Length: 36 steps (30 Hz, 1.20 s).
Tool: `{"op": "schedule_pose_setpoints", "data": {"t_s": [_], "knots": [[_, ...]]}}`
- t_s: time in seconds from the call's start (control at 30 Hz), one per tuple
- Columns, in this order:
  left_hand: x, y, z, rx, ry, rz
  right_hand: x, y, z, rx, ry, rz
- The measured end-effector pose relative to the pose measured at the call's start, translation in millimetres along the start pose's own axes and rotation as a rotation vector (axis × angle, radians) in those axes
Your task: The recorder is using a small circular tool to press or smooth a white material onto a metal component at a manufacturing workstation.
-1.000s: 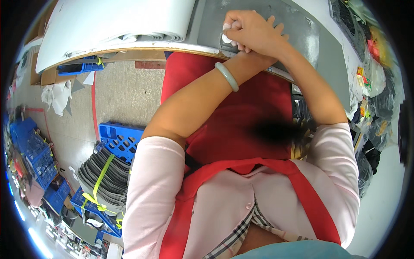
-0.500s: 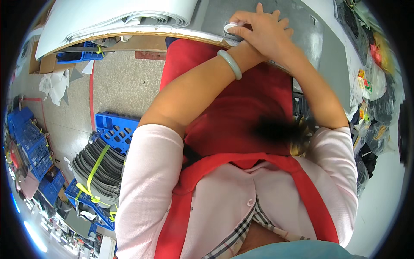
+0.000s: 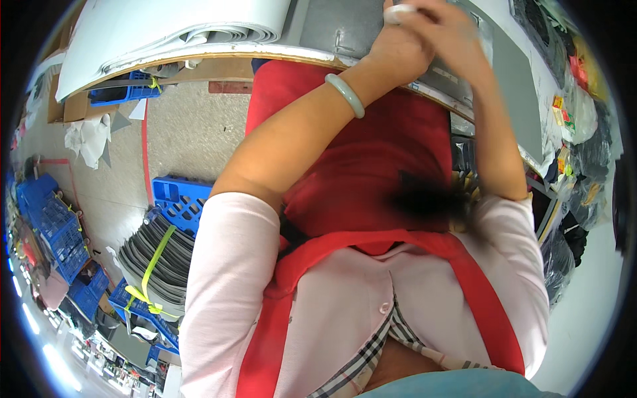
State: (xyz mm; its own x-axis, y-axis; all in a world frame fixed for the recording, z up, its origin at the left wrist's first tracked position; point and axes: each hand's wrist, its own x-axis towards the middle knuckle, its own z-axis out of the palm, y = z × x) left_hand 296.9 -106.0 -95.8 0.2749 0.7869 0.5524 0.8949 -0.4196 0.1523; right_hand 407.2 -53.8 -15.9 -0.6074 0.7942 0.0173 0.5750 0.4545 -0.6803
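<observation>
At the top of the view my right hand point(image 3: 448, 30) pinches a small white disc point(image 3: 400, 13), which looks like a piece of chalk, between thumb and fingers. My left hand point(image 3: 401, 56), with a pale bangle point(image 3: 345, 95) on its wrist, rests just below and partly under it. Its fingers are mostly hidden by the right hand, so I cannot tell how they are bent. Both hands are over dark grey sheet material point(image 3: 332, 23) on the work table. Short white marks point(image 3: 342, 41) show on that sheet, left of my left hand.
Rolled white sheets point(image 3: 179, 23) lie on the table's left part. Below left, a bundle of grey sheets point(image 3: 159, 259) tied with a yellow strap stands by blue crates point(image 3: 182, 199). Plastic bags point(image 3: 584, 113) line the right side. A red cover point(image 3: 371, 166) spans my lap.
My right hand has moved up and right with the white disc, lifting off the sheet. My left hand's outstretched fingers no longer show. The white marks on the grey sheet are now uncovered.
</observation>
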Motion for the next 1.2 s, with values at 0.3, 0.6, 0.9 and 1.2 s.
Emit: {"op": "schedule_pose_setpoints", "data": {"t_s": [0.3, 0.6, 0.9, 1.2], "knots": [[-9.5, 4.2, -5.9, -0.097, -0.077, -0.049, -53.6, 174.1, -77.0, -0.164, 0.539, 0.387], [-5.1, 8.8, -29.6, -0.2, 0.094, -0.001, -53.1, 168.0, -85.9, 0.665, 0.353, 0.431], [-37.5, 4.9, -85.9, -0.435, -0.199, 0.067, -43.8, 152.0, -72.2, 1.19, 0.609, 0.171], [-35.0, -23.4, -86.3, -0.447, -0.365, -0.017, -49.3, 181.5, -61.1, 1.29, 0.614, 0.256]]}}
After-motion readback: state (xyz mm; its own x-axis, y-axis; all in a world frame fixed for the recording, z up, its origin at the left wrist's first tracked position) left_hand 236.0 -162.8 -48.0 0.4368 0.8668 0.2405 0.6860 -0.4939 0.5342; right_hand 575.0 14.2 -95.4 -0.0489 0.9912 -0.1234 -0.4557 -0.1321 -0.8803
